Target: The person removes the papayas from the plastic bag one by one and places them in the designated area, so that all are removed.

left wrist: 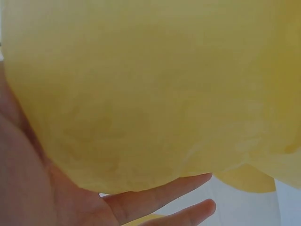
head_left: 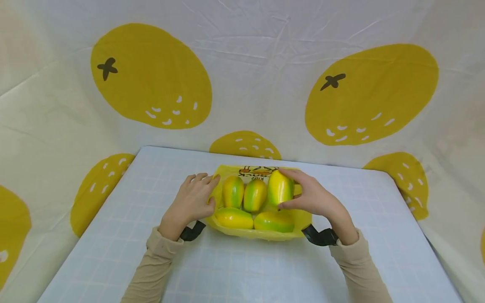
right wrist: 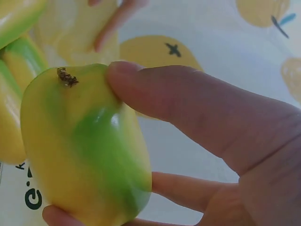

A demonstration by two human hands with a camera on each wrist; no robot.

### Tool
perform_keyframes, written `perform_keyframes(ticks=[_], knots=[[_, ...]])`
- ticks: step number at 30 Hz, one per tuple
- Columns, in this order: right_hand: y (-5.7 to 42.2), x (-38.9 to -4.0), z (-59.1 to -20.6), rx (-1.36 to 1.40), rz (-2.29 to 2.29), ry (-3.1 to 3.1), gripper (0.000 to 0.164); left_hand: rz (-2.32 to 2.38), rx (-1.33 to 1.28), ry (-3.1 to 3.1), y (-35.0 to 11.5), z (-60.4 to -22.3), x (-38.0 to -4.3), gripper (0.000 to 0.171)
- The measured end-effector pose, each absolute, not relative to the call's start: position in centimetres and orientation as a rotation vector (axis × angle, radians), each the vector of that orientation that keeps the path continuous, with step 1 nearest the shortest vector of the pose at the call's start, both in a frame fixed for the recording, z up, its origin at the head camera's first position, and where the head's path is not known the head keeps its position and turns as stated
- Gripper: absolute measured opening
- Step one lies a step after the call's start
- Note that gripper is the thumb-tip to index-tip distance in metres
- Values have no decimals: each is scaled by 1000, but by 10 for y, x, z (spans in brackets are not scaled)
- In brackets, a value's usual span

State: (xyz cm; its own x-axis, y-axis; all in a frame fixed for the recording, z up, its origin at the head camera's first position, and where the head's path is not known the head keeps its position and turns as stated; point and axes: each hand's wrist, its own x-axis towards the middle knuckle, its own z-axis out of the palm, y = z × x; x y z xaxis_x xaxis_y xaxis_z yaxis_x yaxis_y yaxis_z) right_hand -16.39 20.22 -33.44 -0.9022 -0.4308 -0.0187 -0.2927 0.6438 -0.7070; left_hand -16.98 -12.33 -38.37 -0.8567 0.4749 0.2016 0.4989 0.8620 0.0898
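A yellow plastic bag (head_left: 246, 234) with printed lettering lies on the table, several yellow-green mangoes on it. My right hand (head_left: 312, 194) grips one mango (head_left: 280, 188) between thumb and fingers at the bag's right side. In the right wrist view that mango (right wrist: 89, 146) shows its brown stem end, the thumb near it. Two more mangoes (head_left: 255, 195) stand side by side to its left, and two others (head_left: 274, 221) lie along the near edge. My left hand (head_left: 193, 198) is at the bag's left edge, fingers extended; in the left wrist view yellow plastic (left wrist: 141, 94) covers part of the palm.
The bag sits on a white table (head_left: 242, 273) with a faint grid pattern. Behind and beside it hangs a pale cloth (head_left: 257, 84) printed with large yellow fruit. Dark straps (head_left: 320, 235) stick out by both wrists.
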Motion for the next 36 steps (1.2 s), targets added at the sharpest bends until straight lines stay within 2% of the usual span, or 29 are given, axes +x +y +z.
perform_keyframes(ticks=[12,25,36], knots=[[229,-145,-338,-563,-1508,2551,90,-226,-764,-2851,-123,-386,-170,56],[257,-142,-341,-1135,-1785,2440,100,-228,-761,-2862,-122,-386,-170,57],[281,-154,-354,-1308,-2145,2174,97,-209,-758,-2859,-123,-386,-171,57]])
